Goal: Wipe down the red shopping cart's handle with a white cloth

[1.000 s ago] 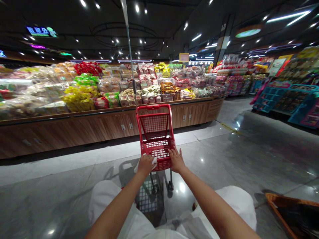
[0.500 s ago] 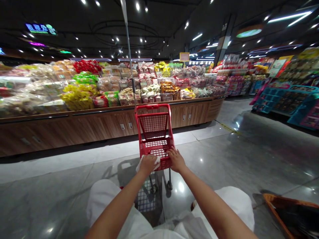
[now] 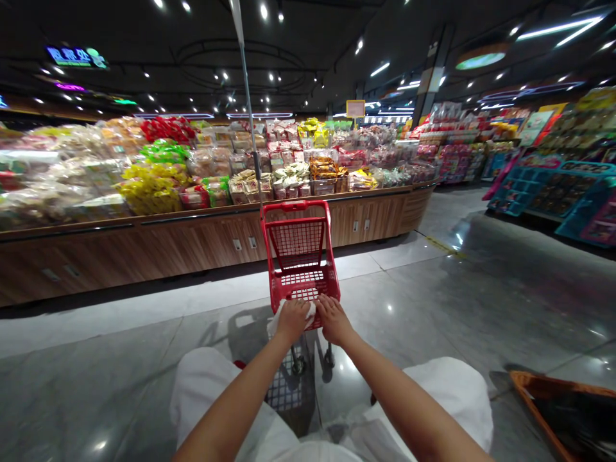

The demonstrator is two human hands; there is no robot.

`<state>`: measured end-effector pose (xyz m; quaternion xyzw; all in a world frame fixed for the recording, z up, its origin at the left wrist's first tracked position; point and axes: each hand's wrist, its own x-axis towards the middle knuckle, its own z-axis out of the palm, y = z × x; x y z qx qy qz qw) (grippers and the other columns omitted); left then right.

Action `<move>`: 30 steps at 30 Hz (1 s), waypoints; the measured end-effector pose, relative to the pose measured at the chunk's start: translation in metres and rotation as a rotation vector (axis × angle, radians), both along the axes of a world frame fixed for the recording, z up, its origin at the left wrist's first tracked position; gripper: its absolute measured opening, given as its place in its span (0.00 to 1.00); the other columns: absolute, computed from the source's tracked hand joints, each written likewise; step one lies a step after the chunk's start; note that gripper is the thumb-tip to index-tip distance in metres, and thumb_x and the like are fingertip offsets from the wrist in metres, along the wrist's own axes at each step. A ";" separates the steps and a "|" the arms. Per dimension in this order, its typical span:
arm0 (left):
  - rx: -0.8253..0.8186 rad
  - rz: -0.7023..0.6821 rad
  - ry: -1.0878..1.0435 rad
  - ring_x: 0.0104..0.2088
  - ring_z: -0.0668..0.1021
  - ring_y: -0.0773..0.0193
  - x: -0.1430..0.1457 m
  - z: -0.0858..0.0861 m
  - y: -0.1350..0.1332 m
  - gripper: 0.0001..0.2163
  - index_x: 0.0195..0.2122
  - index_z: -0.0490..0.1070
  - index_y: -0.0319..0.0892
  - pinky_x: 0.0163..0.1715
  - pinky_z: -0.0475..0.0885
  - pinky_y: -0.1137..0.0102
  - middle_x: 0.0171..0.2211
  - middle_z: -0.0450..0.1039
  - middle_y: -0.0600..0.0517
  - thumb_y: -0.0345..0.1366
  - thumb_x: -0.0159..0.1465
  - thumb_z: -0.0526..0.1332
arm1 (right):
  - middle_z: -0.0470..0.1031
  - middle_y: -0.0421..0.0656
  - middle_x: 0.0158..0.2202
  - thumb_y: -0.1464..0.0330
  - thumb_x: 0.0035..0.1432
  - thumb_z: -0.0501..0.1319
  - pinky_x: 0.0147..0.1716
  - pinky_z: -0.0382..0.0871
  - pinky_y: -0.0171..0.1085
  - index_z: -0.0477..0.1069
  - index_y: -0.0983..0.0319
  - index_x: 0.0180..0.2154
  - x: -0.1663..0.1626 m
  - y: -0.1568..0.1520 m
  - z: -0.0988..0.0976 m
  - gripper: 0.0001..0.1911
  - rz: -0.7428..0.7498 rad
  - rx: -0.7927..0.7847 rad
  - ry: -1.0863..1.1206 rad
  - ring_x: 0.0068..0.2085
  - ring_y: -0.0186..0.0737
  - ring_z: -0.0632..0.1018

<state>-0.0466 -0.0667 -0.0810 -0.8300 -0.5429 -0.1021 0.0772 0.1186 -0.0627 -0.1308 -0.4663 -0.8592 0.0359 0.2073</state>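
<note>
In front of me stands a small red shopping cart [image 3: 332, 277] with a mesh back panel and a slotted bottom. My left hand [image 3: 291, 321] is closed on a white cloth [image 3: 311, 313] and presses it on the cart's near edge. Cloth shows at both sides of that hand. Close beside it, my right hand [image 3: 335, 322] has its fingers bent over the same near rim, right of the cloth. Whether its fingertips touch the cloth I cannot tell. Two of the cart's wheels [image 3: 298, 366] show below, between my white-clad knees.
A long wood-panelled display counter [image 3: 212, 239] piled with packaged food runs behind the cart. A thin pole [image 3: 251, 122] rises at the cart's left. Blue display racks [image 3: 527, 186] stand at right. An orange-rimmed basket [image 3: 534, 414] with dark contents sits on the grey floor [image 3: 428, 314].
My right hand has slid left along the near rim, close to my left hand. My left hand and the cloth have shifted slightly right. The cart has barely moved.
</note>
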 end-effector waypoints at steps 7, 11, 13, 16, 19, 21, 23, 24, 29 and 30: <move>0.056 -0.161 -0.008 0.51 0.70 0.54 -0.052 0.003 0.007 0.11 0.45 0.70 0.43 0.55 0.62 0.58 0.45 0.73 0.46 0.33 0.60 0.60 | 0.57 0.54 0.62 0.74 0.47 0.55 0.63 0.42 0.47 0.59 0.68 0.58 0.019 0.013 0.011 0.34 -0.091 -0.032 -0.031 0.65 0.47 0.53; 0.022 -0.082 -0.024 0.46 0.73 0.55 -0.014 -0.003 0.011 0.11 0.43 0.69 0.41 0.49 0.66 0.58 0.42 0.73 0.46 0.35 0.60 0.61 | 0.58 0.60 0.61 0.70 0.42 0.59 0.63 0.36 0.51 0.59 0.74 0.57 -0.011 0.006 0.008 0.38 -0.120 -0.081 -0.002 0.64 0.54 0.52; 0.005 -0.043 -0.034 0.45 0.73 0.54 0.003 -0.006 0.011 0.11 0.43 0.69 0.40 0.46 0.67 0.59 0.42 0.73 0.45 0.36 0.60 0.61 | 0.58 0.59 0.60 0.69 0.42 0.58 0.63 0.35 0.51 0.57 0.74 0.58 -0.017 0.004 0.005 0.40 -0.080 -0.071 0.032 0.64 0.54 0.52; -0.003 -0.077 -0.020 0.45 0.73 0.54 0.001 -0.007 0.010 0.12 0.45 0.68 0.40 0.45 0.67 0.59 0.42 0.73 0.44 0.36 0.60 0.60 | 0.61 0.54 0.59 0.71 0.41 0.56 0.63 0.37 0.52 0.58 0.67 0.58 -0.008 0.004 0.002 0.38 0.001 -0.039 0.092 0.63 0.50 0.54; -0.052 -0.261 -0.019 0.46 0.72 0.57 -0.031 -0.001 0.009 0.12 0.47 0.68 0.41 0.48 0.67 0.60 0.44 0.73 0.45 0.33 0.62 0.58 | 0.66 0.49 0.55 0.71 0.40 0.54 0.63 0.38 0.51 0.62 0.62 0.54 0.011 0.006 0.001 0.34 0.077 -0.007 0.154 0.60 0.47 0.61; -0.104 -0.395 -0.039 0.48 0.72 0.60 -0.053 0.007 0.011 0.11 0.46 0.69 0.42 0.51 0.66 0.62 0.45 0.73 0.46 0.31 0.63 0.55 | 0.68 0.48 0.52 0.70 0.40 0.54 0.62 0.38 0.52 0.64 0.62 0.52 0.022 0.005 0.000 0.32 0.081 0.012 0.196 0.58 0.48 0.63; -0.166 -0.488 -0.069 0.50 0.71 0.62 -0.066 0.018 0.017 0.11 0.45 0.71 0.43 0.52 0.65 0.64 0.46 0.73 0.48 0.30 0.64 0.53 | 0.69 0.48 0.50 0.69 0.41 0.53 0.62 0.38 0.52 0.65 0.61 0.50 0.030 0.000 -0.001 0.29 0.057 0.019 0.232 0.56 0.49 0.64; -0.196 -0.513 -0.087 0.50 0.71 0.62 -0.068 0.023 0.022 0.11 0.44 0.72 0.44 0.53 0.65 0.64 0.47 0.73 0.48 0.30 0.64 0.53 | 0.69 0.47 0.49 0.68 0.41 0.53 0.62 0.39 0.52 0.66 0.61 0.49 0.034 -0.002 -0.001 0.28 0.043 0.019 0.249 0.56 0.49 0.65; -0.186 -0.497 -0.173 0.47 0.72 0.63 -0.061 0.037 0.064 0.07 0.38 0.74 0.43 0.50 0.67 0.67 0.44 0.73 0.49 0.30 0.61 0.57 | 0.71 0.46 0.46 0.67 0.43 0.53 0.61 0.41 0.52 0.68 0.59 0.44 0.069 -0.009 0.001 0.23 -0.018 0.015 0.286 0.53 0.50 0.68; -0.155 -0.477 -0.183 0.47 0.72 0.62 -0.058 0.037 0.072 0.07 0.38 0.73 0.42 0.50 0.67 0.67 0.44 0.73 0.48 0.30 0.59 0.59 | 0.71 0.46 0.46 0.67 0.43 0.53 0.61 0.42 0.52 0.69 0.59 0.43 0.077 -0.009 0.003 0.21 -0.033 0.014 0.280 0.52 0.49 0.68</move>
